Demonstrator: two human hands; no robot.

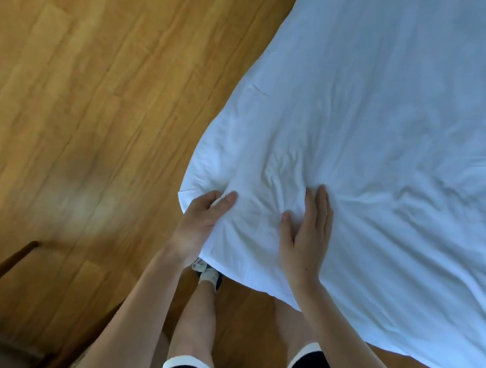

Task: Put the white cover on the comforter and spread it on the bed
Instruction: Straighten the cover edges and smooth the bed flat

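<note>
The comforter in its white cover (382, 121) fills the right half of the view and hides the bed beneath it. Its near corner bulges out over the floor, creased around my hands. My left hand (199, 224) grips that corner from the edge, thumb on top and fingers tucked under the fabric. A hand's width to the right, my right hand (307, 233) lies flat on the cover with straight fingers, pressing into the wrinkles.
Wooden plank floor (98, 104) takes up the left half. A dark wooden furniture leg or rail (6, 266) slants across the lower left. My legs and one socked foot (209, 275) stand below the comforter's corner.
</note>
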